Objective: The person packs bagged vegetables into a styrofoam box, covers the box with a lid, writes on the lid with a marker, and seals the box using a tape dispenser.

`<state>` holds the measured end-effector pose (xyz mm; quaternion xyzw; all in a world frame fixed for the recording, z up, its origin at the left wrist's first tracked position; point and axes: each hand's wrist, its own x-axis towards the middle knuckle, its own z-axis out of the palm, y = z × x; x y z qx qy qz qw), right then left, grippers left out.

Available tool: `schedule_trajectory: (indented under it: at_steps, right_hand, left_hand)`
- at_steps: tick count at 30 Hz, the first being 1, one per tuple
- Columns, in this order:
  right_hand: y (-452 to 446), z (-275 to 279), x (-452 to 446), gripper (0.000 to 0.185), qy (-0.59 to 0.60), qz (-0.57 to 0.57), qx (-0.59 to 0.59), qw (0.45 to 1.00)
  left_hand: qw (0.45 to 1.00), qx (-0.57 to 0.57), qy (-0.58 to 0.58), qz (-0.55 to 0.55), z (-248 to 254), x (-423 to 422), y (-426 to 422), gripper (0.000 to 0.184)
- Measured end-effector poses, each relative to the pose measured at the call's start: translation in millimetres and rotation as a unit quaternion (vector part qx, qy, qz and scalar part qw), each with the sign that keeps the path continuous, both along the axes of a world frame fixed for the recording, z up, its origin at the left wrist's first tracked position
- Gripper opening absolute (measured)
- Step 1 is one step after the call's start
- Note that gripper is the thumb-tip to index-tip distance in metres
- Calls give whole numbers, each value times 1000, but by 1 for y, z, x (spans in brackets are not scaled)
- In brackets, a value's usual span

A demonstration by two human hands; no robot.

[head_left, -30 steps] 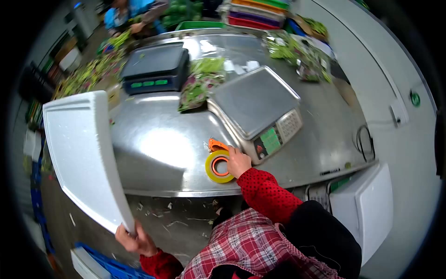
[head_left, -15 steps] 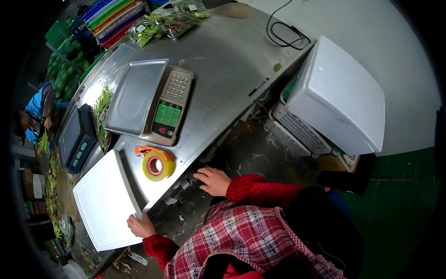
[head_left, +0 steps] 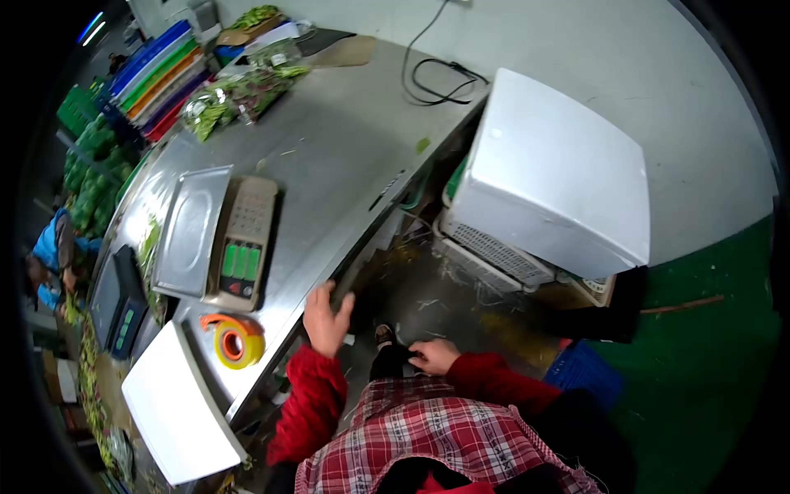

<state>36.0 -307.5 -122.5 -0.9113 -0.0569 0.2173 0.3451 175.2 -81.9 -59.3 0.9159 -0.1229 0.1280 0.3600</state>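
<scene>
My left hand [head_left: 328, 319] is beside the front edge of the metal table [head_left: 329, 148], thumb and fingers apart, with nothing in it. My right hand [head_left: 434, 356] hangs low in front of the checked apron [head_left: 444, 412], its fingers curled; whether they hold anything is too small to tell. A white foam lid [head_left: 181, 403] lies at the near left end of the table. Close to it is a tape roll on an orange dispenser [head_left: 239, 343]. Behind the tape sits a scale [head_left: 244, 239] with a metal pan and green display.
A large white foam box [head_left: 551, 173] stands on white plastic baskets [head_left: 494, 251] at the right. Bagged greens [head_left: 239, 99], stacked coloured trays [head_left: 164, 74], a dark scale [head_left: 119, 305] and a cable [head_left: 444, 82] are around the table. Another person [head_left: 53, 251] is at the far left.
My left hand has let go of the foam lid, which now lies on the table. My right hand has left the tape dispenser and moved to my apron. The view has turned right.
</scene>
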Motion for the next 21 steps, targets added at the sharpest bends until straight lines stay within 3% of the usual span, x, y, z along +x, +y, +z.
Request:
schedule_trajectory:
  at_steps: [3,7,9,11,14,15,17,19,21]
  right_hand:
    - [5,21,20,34,-5,-27,27,999]
    - [-7,56,37,36,-14,-53,5,998]
    - [-24,50,37,36,-35,-96,13,995]
    - [-45,48,36,35,-47,-126,2,991]
    - [-83,45,29,37,-169,-262,42,949]
    - [-103,63,35,38,-217,-289,-8,932]
    - [-161,99,58,45,-329,-322,-113,881]
    - [-222,134,87,56,-391,-264,-263,841]
    - [-272,149,119,65,-371,-234,-310,843]
  left_hand:
    - [998,12,-50,-36,-21,90,-39,39]
    - [994,112,-4,-10,-55,183,-89,47]
    - [991,123,54,-10,-59,210,-106,48]
    - [956,225,182,-44,-52,233,-122,49]
    - [951,196,220,-95,-66,254,-138,49]
    - [941,189,257,-109,-71,259,-143,51]
    - [953,184,215,-107,-62,256,-149,54]
    - [950,183,249,-51,-43,247,-158,55]
    - [953,183,242,-15,-43,238,-167,58]
